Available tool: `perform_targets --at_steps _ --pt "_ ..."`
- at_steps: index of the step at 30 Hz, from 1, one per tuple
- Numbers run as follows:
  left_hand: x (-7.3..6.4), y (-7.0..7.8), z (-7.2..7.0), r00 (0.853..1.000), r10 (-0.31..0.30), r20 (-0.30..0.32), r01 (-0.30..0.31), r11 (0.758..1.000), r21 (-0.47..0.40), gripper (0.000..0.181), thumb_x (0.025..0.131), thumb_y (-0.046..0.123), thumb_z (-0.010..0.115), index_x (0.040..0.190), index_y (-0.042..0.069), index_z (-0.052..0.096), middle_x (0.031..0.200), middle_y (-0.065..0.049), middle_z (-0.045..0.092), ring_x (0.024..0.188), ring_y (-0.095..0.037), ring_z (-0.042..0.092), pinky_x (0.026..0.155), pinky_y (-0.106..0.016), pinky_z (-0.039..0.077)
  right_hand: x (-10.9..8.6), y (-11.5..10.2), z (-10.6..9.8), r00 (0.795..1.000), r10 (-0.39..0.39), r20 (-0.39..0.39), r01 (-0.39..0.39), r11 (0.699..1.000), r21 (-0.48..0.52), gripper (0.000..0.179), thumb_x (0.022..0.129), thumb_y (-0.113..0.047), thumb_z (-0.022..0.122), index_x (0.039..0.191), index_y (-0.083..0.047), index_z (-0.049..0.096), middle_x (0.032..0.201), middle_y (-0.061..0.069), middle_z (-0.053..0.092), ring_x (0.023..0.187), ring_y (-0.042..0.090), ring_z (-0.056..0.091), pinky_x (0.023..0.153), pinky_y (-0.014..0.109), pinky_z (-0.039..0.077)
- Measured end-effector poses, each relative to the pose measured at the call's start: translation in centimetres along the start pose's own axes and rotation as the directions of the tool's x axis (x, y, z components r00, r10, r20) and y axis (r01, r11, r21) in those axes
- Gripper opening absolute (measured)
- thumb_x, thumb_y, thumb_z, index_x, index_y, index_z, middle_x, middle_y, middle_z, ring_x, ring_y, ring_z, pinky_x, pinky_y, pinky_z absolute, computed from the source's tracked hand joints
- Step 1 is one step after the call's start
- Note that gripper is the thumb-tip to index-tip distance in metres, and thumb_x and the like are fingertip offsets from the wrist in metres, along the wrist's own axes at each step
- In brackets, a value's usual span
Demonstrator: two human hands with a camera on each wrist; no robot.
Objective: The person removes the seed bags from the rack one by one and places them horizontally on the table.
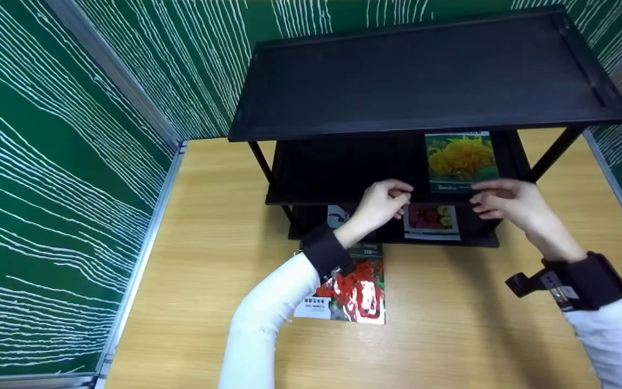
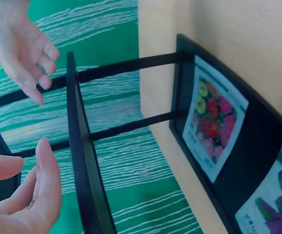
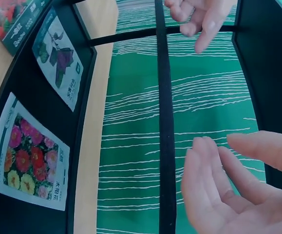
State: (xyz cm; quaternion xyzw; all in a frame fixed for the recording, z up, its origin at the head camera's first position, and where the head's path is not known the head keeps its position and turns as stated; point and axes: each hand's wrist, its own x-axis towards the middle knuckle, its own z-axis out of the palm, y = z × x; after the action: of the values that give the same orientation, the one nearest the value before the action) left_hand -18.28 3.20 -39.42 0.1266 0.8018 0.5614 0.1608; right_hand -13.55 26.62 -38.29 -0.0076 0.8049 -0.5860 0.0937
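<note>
A packet with a large yellow flower lies on the middle shelf of a black rack. My right hand is at the packet's front right corner, fingers bent and apart from the thumb; the right wrist view shows nothing between them. Left of that packet, my left hand hovers by the shelf's front edge with loosely bent fingers, holding nothing. On the bottom shelf are a packet with pink, red and yellow flowers and one with purple flowers. My left forearm partly covers a red-flower packet on the table.
The rack's top shelf overhangs the middle one and hides its back part. Thin black posts join the shelves at the corners. Green panels with white streaks stand around the wooden table.
</note>
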Motion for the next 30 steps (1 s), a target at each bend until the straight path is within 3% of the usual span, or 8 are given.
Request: perform_targets --at_steps 5,8,12,15,19,24,28,30 --pt "1.2 0.7 -0.1 1.000 -0.005 0.000 0.005 1.000 0.030 0.022 0.088 0.006 0.052 0.108 0.000 0.060 0.084 -0.013 0.063 0.070 -0.029 0.060 0.051 -0.018 0.049 1.3 0.4 -0.5 1.000 0.017 -0.021 -0.016 1.000 0.025 0.041 0.089 -0.018 0.052 0.123 0.002 0.044 0.094 -0.003 0.061 0.081 0.007 0.060 0.072 0.023 0.051" --pt "1.9 1.0 0.0 1.000 -0.008 -0.007 0.009 0.998 0.066 0.023 0.089 0.008 0.051 0.109 0.001 0.060 0.086 -0.011 0.063 0.068 -0.022 0.060 0.054 -0.018 0.050 4.5 5.3 -2.7 1.000 -0.023 0.012 0.021 0.989 0.146 0.043 0.089 -0.016 0.052 0.128 -0.002 0.043 0.106 0.008 0.058 0.088 0.014 0.058 0.076 0.030 0.050" --pt "3.0 1.2 0.2 0.999 -0.036 -0.022 0.038 0.995 0.097 0.024 0.089 0.009 0.051 0.111 0.003 0.059 0.090 -0.011 0.063 0.068 -0.016 0.059 0.055 -0.017 0.049 11.0 15.8 -6.8 0.998 -0.066 0.011 0.061 0.970 0.236 0.042 0.089 -0.013 0.052 0.130 -0.011 0.043 0.116 0.013 0.054 0.096 0.024 0.056 0.077 0.036 0.050" --pt "3.8 1.5 0.6 0.997 -0.070 -0.033 0.073 0.992 0.108 0.024 0.090 0.010 0.050 0.111 0.004 0.059 0.090 -0.010 0.063 0.070 -0.016 0.059 0.055 -0.015 0.047 12.5 17.6 -7.8 0.997 -0.073 -0.032 0.077 0.989 0.124 0.043 0.088 -0.024 0.053 0.129 -0.014 0.044 0.118 0.012 0.053 0.100 0.025 0.054 0.080 0.036 0.049" --pt "4.7 1.8 1.2 0.994 -0.092 -0.052 0.098 0.987 0.129 0.024 0.090 0.010 0.050 0.111 0.006 0.059 0.087 -0.006 0.064 0.071 -0.015 0.060 0.055 -0.015 0.047 9.8 11.9 -6.2 0.992 -0.087 -0.087 0.093 0.994 0.063 0.044 0.087 -0.030 0.054 0.127 -0.011 0.046 0.113 0.009 0.054 0.097 0.021 0.055 0.083 0.032 0.048" --pt "5.3 2.2 2.0 0.993 -0.108 -0.049 0.113 0.984 0.137 0.025 0.090 0.013 0.050 0.113 0.008 0.058 0.097 -0.002 0.062 0.075 -0.012 0.059 0.057 -0.015 0.044 5.7 3.8 -3.4 0.973 -0.069 -0.219 0.061 0.997 -0.042 0.043 0.089 -0.025 0.052 0.122 0.001 0.047 0.095 -0.007 0.058 0.084 0.007 0.056 0.072 0.018 0.048" --pt "5.6 2.6 2.6 0.990 -0.131 -0.055 0.138 0.979 0.147 0.028 0.091 0.016 0.049 0.116 0.010 0.056 0.109 0.000 0.059 0.086 -0.009 0.056 0.063 -0.016 0.042 4.3 0.9 -2.3 0.956 -0.064 -0.288 0.037 0.995 -0.098 0.038 0.091 -0.017 0.047 0.121 0.005 0.047 0.091 -0.014 0.055 0.082 0.002 0.053 0.071 0.015 0.046" --pt "5.8 2.8 2.8 0.988 -0.143 -0.054 0.150 0.978 0.147 0.030 0.091 0.016 0.049 0.119 0.010 0.054 0.114 -0.001 0.057 0.080 -0.007 0.054 0.061 -0.016 0.040 4.1 0.5 -2.2 0.953 -0.058 -0.299 0.026 0.993 -0.112 0.038 0.092 -0.017 0.045 0.122 0.006 0.046 0.090 -0.016 0.053 0.082 0.000 0.052 0.071 0.014 0.044"
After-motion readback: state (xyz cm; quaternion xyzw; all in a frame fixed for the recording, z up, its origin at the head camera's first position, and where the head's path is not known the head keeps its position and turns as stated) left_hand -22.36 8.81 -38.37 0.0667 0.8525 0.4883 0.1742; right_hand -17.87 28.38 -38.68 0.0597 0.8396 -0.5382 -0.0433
